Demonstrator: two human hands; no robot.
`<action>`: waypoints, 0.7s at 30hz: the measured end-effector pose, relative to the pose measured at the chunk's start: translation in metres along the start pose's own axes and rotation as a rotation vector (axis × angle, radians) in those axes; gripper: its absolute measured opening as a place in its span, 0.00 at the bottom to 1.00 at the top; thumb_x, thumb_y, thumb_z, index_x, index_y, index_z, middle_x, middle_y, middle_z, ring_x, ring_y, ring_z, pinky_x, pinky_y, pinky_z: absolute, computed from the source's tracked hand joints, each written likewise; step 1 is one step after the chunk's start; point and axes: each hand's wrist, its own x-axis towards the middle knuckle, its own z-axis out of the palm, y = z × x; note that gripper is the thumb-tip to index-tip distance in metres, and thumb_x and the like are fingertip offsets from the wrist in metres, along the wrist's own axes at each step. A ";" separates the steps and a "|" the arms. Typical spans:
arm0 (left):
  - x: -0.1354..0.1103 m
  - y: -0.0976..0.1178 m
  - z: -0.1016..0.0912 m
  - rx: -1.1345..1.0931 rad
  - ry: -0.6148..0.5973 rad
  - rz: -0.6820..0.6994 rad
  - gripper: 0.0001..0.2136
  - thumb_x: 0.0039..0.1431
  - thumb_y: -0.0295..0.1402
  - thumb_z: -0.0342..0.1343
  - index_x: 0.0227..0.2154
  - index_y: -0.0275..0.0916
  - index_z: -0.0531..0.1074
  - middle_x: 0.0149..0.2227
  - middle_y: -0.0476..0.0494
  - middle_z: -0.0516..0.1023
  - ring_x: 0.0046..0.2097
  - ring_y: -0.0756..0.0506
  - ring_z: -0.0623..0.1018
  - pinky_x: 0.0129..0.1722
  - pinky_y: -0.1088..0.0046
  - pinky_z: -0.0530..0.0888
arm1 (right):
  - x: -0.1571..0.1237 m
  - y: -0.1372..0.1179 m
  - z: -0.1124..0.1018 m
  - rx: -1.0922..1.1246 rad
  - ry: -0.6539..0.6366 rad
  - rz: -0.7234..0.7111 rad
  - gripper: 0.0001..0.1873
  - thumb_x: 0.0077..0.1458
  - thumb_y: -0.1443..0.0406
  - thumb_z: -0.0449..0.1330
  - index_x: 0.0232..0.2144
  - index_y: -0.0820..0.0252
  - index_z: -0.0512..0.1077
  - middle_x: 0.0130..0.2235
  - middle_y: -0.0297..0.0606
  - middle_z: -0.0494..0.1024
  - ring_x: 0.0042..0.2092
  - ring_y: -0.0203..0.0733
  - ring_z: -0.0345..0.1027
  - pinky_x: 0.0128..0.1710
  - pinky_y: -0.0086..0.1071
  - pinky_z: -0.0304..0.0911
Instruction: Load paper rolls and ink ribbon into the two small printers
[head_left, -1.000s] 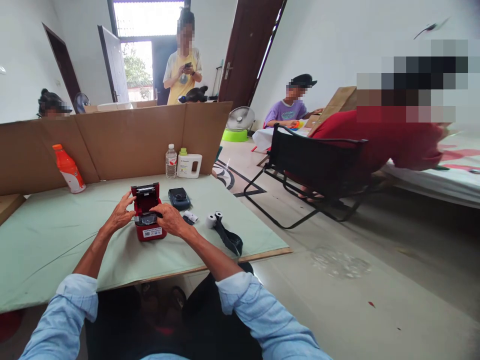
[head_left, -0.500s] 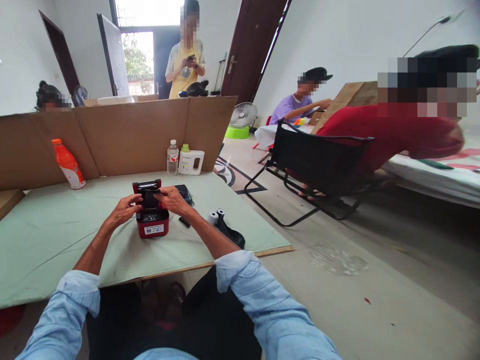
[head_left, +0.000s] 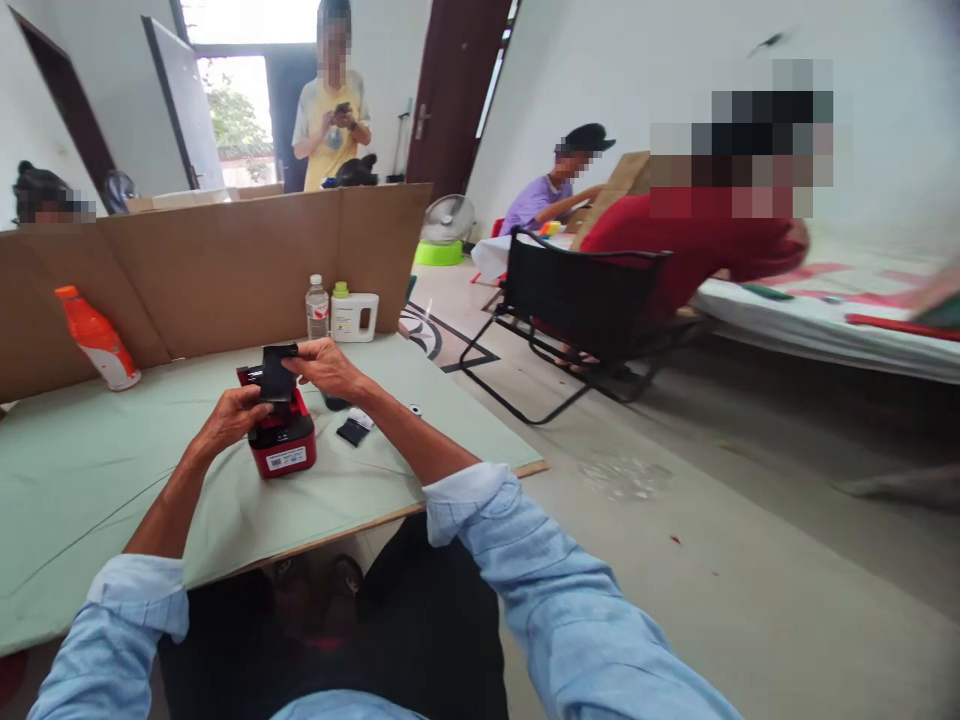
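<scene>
A small red and black printer point(head_left: 282, 455) with a white label on its front stands on the green-covered table point(head_left: 202, 530), its lid raised. Just above its opening is a flat black piece point(head_left: 277, 380), held between both hands. My left hand point(head_left: 227, 420) pinches the lower left side of this piece, close to the printer's rim. At its upper right edge, my right hand point(head_left: 328, 368) grips it between thumb and fingers. The printer's inside is mostly hidden behind the piece and my fingers.
A small black packet point(head_left: 352, 431) lies right of the printer. Behind stand an orange bottle point(head_left: 101, 340), a clear water bottle point(head_left: 317, 310) and a white jug point(head_left: 355, 317) before a cardboard screen point(head_left: 240, 245). A black chair point(head_left: 577, 300) with a seated person is at right.
The black piece, earlier down in the printer's opening, is now lifted up and tilted in both hands. The view has turned right, so surroundings sit further left.
</scene>
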 end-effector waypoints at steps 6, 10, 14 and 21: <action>0.040 0.042 0.021 0.216 -0.030 0.083 0.16 0.57 0.43 0.63 0.41 0.35 0.83 0.28 0.47 0.79 0.27 0.49 0.74 0.27 0.75 0.69 | -0.040 -0.028 -0.071 -0.021 0.189 -0.019 0.14 0.47 0.58 0.69 0.34 0.61 0.77 0.30 0.32 0.78 0.32 0.35 0.71 0.31 0.27 0.69; 0.097 0.065 0.068 0.434 -0.109 0.274 0.12 0.59 0.36 0.60 0.40 0.36 0.84 0.30 0.48 0.81 0.31 0.48 0.75 0.33 0.74 0.71 | -0.094 -0.029 -0.126 -0.087 0.410 0.013 0.14 0.45 0.59 0.69 0.34 0.61 0.78 0.31 0.33 0.80 0.34 0.37 0.73 0.33 0.29 0.70; 0.154 0.067 0.134 0.673 -0.192 0.381 0.13 0.56 0.28 0.60 0.42 0.38 0.85 0.41 0.43 0.86 0.44 0.43 0.81 0.48 0.69 0.75 | -0.152 -0.002 -0.166 -0.162 0.619 0.141 0.13 0.44 0.57 0.67 0.30 0.61 0.77 0.29 0.35 0.79 0.33 0.39 0.73 0.34 0.31 0.69; 0.196 0.052 0.223 0.950 -0.435 0.304 0.17 0.56 0.24 0.57 0.46 0.40 0.85 0.49 0.38 0.86 0.51 0.40 0.82 0.55 0.68 0.74 | -0.222 0.062 -0.174 -0.509 0.751 0.318 0.13 0.50 0.55 0.55 0.22 0.57 0.69 0.21 0.29 0.66 0.26 0.36 0.59 0.28 0.31 0.55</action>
